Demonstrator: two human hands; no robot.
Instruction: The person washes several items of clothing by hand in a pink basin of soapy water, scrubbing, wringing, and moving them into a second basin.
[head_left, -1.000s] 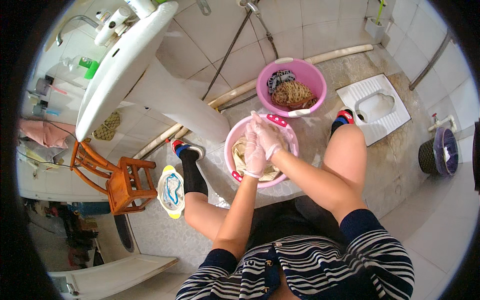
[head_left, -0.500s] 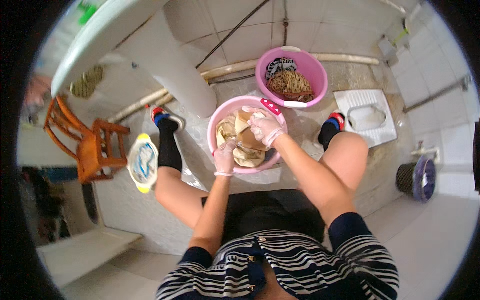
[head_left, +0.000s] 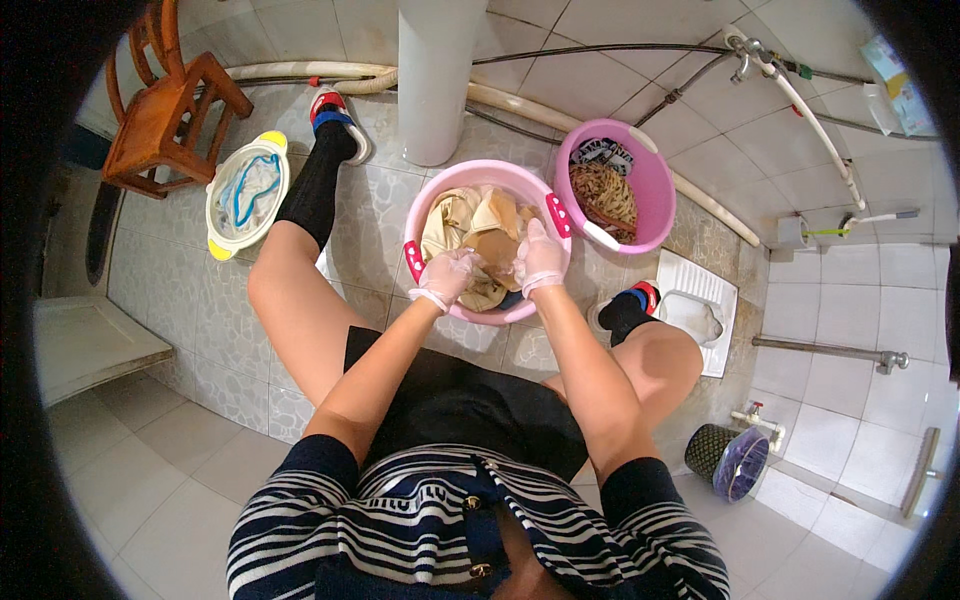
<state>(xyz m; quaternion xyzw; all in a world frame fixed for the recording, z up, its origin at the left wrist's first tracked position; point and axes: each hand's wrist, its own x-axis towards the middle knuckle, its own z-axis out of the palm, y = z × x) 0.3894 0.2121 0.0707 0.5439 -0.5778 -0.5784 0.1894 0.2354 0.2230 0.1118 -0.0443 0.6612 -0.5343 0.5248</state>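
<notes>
A pink basin with red-and-white handles stands on the floor between my legs. It holds a heap of wet-looking cream and tan cloth. Both my hands wear thin see-through gloves. Over the near left of the basin, my left hand is closed on the tan cloth. My right hand, at the basin's right side, grips the same cloth with its fingers curled in. The cloth stretches between the two hands. Part of the heap lies hidden beneath them.
A second pink basin with patterned clothes stands behind on the right. Farther right are a squat toilet and a lined bin. A white basin with yellow handles, a wooden chair and a white pedestal stand on the left and far side.
The view has shifted and turned. My right hand has come from the basin's far side down to its right edge, roughly level with the left hand. Both keep hold of the cloth.
</notes>
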